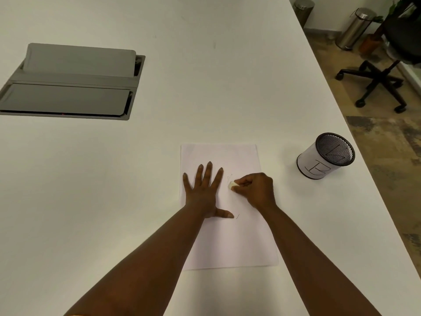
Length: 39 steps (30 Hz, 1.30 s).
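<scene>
A white sheet of paper [230,242] lies on the white table [205,76] in front of me. My left hand [205,192] lies flat on the sheet's left part, fingers spread and straight, thumb out to the right. My right hand [256,189] pinches a small pale eraser [231,185] and holds its tip against the paper just right of my left fingers. Faint pencil marks show on the sheet near the eraser, and a short stroke lies by my left thumb.
A black mesh pen cup [324,156] wrapped in white paper marked "B" stands right of the sheet, near the table's right edge. A grey cable hatch [68,83] with raised flaps sits at far left. Off the table stand an office chair [378,80] and metal bins [355,28].
</scene>
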{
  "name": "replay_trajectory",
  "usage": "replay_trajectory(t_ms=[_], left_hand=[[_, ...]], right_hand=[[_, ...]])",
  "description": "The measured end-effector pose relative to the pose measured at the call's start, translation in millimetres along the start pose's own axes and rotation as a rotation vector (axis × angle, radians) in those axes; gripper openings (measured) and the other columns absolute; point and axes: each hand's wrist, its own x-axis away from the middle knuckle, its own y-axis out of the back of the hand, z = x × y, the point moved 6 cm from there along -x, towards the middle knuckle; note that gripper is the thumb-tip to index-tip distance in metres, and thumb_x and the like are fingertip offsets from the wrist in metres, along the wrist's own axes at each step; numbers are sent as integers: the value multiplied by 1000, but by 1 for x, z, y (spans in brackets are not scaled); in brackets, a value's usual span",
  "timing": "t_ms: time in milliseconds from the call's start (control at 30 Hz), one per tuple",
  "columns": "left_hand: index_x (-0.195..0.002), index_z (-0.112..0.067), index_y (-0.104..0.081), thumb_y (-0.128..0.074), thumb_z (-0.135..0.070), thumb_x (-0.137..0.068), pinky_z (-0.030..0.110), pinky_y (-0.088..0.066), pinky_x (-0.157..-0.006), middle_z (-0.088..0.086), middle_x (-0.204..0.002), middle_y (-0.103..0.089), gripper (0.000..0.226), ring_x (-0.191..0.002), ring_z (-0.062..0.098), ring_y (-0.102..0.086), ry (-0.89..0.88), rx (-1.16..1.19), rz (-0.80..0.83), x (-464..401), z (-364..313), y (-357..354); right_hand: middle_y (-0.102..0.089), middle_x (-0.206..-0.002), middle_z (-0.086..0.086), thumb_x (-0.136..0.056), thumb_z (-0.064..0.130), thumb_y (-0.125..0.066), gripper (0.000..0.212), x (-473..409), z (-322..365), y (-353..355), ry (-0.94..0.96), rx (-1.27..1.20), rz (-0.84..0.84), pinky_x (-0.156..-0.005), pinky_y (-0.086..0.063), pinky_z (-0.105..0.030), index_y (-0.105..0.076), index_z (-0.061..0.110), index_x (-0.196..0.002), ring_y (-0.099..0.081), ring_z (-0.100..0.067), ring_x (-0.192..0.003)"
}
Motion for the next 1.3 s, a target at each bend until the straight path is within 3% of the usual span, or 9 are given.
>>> replay_trajectory(t_ms=[233, 433, 600, 867, 1100, 1300], left_hand=[[-142, -29, 28, -56, -79, -62, 62, 15, -108, 5, -151, 36, 126, -140, 27, 31, 2, -5, 5, -1, 1, -1], [-143, -27, 27, -56, -79, -63, 63, 14, -108, 5, -152, 35, 126, -141, 27, 30, 6, -17, 3, -3, 0, -1], [-143, -28, 27, -56, -79, -63, 63, 14, -107, 5, -151, 36, 126, -140, 27, 31, 7, -20, 3, -2, 0, -1], [-143, -28, 27, -55, -80, -62, 64, 14, -107, 5, -152, 35, 127, -141, 27, 30, 9, -20, 4, -3, 1, -2], [-144, -28, 25, -54, -81, -62, 66, 12, -107, 5, -152, 34, 126, -141, 27, 29, 10, -31, 0, -3, 0, -1], [-143, -28, 27, -54, -81, -62, 67, 13, -105, 4, -151, 36, 126, -141, 26, 30, 20, -42, 18, -2, 1, -1]], right_hand=[[-73, -97, -15, -74, 19, -75, 24, -14, 10, 10, 0, 44, -160, -82, -46, -24, -72, 2, -90, -67, -26, -94], [-73, -96, -14, -73, 18, -76, 25, 7, 10, -9, 37, 46, -22, -81, -48, -24, -72, 2, -90, -67, -24, -92], [-74, -96, -13, -73, 18, -75, 23, 1, 14, -6, 51, 43, -42, -80, -48, -22, -72, 3, -90, -68, -22, -91], [-73, -99, -13, -77, 18, -73, 22, -19, 19, -1, 18, 68, -172, -88, -49, -30, -71, 3, -92, -66, -26, -95], [-74, -95, -13, -75, 21, -75, 23, 1, 12, -12, 44, 19, -42, -80, -49, -23, -72, 3, -89, -68, -23, -90], [-73, -97, -14, -76, 18, -73, 22, -15, 21, -5, 58, 60, -84, -80, -45, -22, -71, 2, -91, -66, -25, -92]])
